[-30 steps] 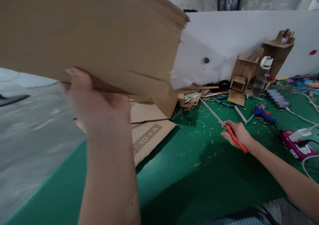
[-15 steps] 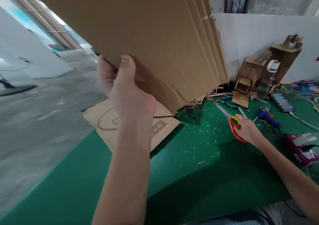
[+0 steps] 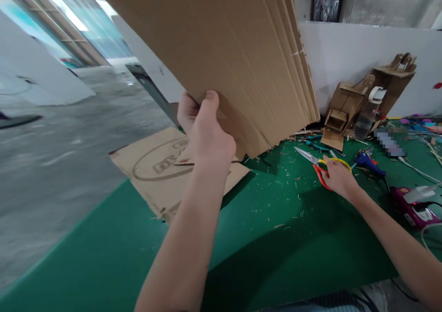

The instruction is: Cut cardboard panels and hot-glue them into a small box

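My left hand (image 3: 210, 128) grips the lower left edge of a large cardboard sheet (image 3: 228, 59), thumb on its near face. The sheet stands tilted, with creased, ragged layers along its right side, and its top runs out of view. Beneath it a flat printed cardboard piece (image 3: 148, 169) lies on the table, partly covered by my left arm. My right hand (image 3: 340, 178) is closed around the red and yellow handles of a pair of scissors (image 3: 307, 155). The scissor blades point to the left, slightly apart from the sheet.
The green table (image 3: 276, 257) carries scattered scraps. At the right are a blue glue gun (image 3: 371, 164), a phone (image 3: 390, 141), a magenta power strip (image 3: 410, 208) and cables. A water bottle (image 3: 369, 112) stands by cardboard models (image 3: 348, 105), before a white partition (image 3: 362, 49).
My left hand and the cardboard sheet have shifted right, uncovering more of the printed piece. My right hand has turned the scissors slightly, and their handles now show wider apart.
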Demonstrator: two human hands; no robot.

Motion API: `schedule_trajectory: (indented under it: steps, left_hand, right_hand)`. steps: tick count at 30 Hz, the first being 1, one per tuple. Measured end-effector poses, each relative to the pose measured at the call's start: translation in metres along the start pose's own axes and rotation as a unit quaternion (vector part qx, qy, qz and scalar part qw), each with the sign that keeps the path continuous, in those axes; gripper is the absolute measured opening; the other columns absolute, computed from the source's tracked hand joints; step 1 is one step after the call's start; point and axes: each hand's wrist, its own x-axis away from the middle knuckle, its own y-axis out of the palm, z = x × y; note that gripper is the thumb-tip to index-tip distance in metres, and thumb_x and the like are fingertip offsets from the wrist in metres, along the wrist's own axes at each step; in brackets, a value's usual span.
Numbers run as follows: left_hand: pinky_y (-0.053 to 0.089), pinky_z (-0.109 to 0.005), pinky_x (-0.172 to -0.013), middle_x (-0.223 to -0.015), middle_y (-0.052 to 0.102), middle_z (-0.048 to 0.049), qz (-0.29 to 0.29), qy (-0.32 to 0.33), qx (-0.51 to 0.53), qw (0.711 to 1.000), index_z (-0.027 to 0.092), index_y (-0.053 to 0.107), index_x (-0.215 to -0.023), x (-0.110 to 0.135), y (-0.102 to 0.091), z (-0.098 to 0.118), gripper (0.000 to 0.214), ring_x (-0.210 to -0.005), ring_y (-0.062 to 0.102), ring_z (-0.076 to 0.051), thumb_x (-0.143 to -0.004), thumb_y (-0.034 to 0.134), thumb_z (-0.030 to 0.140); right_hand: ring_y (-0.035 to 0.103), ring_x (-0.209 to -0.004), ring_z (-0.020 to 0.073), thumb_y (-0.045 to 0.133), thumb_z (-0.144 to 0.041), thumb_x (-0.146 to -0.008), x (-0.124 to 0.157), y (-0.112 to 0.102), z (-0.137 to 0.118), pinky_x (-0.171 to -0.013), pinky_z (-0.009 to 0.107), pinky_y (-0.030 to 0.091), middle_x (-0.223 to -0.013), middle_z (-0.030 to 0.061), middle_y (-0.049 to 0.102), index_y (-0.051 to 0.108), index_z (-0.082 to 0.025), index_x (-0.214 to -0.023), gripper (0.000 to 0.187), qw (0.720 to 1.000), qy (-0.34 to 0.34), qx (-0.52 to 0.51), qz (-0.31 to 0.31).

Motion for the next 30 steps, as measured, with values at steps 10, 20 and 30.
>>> schedule_trajectory:
  steps: [10,20,30]
  left_hand:
    - [0.049,-0.037,-0.099,-0.091,0.07,0.0031,-0.069,-0.033,0.001,0.997,0.025,0.062,-0.079,0.022,0.011,-0.012,0.016,-0.105,0.061,-0.021,-0.078,0.074,0.036]
    - [0.051,-0.04,-0.1,-0.107,0.072,-0.0047,-0.106,-0.133,0.039,0.985,0.026,0.068,-0.09,0.027,0.012,-0.011,0.031,-0.118,0.062,-0.028,-0.07,0.081,0.045]
    - [0.053,-0.042,-0.097,-0.109,0.073,-0.007,-0.102,-0.185,0.061,0.975,0.025,0.07,-0.091,0.027,0.01,-0.016,0.032,-0.114,0.065,-0.029,-0.065,0.085,0.035]
  right_hand:
    - [0.06,-0.11,0.0243,0.04,-0.036,-0.1,-0.038,0.011,-0.022,-0.092,0.032,0.044,-0.118,0.014,0.068,0.06,-0.014,-0.126,0.04,0.997,-0.064,0.014,0.033]
    - [0.06,-0.11,0.0338,0.044,-0.019,-0.093,-0.065,-0.013,0.06,-0.087,0.04,0.046,-0.112,0.0264,0.065,0.066,-0.004,-0.115,0.035,0.988,0.127,0.075,-0.034]
    - [0.063,-0.111,0.0347,0.043,-0.021,-0.09,-0.063,-0.021,0.059,-0.088,0.04,0.048,-0.117,0.0254,0.062,0.067,-0.005,-0.117,0.039,0.983,0.145,0.078,-0.076]
